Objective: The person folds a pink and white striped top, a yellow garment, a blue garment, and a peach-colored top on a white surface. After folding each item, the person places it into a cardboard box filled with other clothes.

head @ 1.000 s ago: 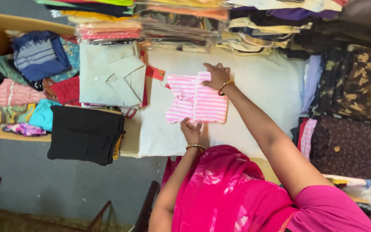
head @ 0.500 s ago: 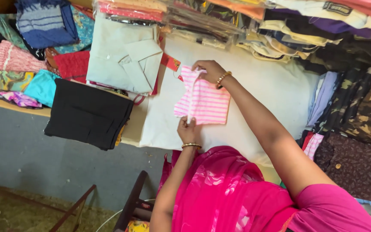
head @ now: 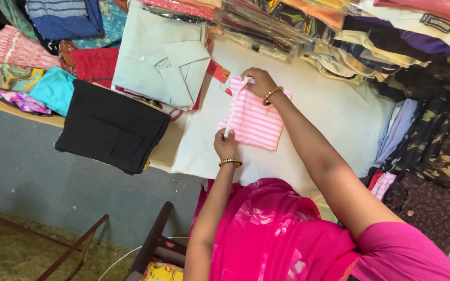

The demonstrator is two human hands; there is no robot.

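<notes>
Two hands, left hand (head: 225,147) at 6 o'clock and right hand (head: 258,81) at 12, fingers clamped on one pink striped garment (head: 256,122).

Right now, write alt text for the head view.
Two hands fold a pink striped garment on a white cloth: left hand at its near edge, right hand at its far edge. Folded clothes surround it.

You have a small pink-and-white striped garment (head: 253,120) lying flat on the white-covered counter (head: 334,112), folded into a rough rectangle, its left edge lifted up in a narrow fold.
</notes>
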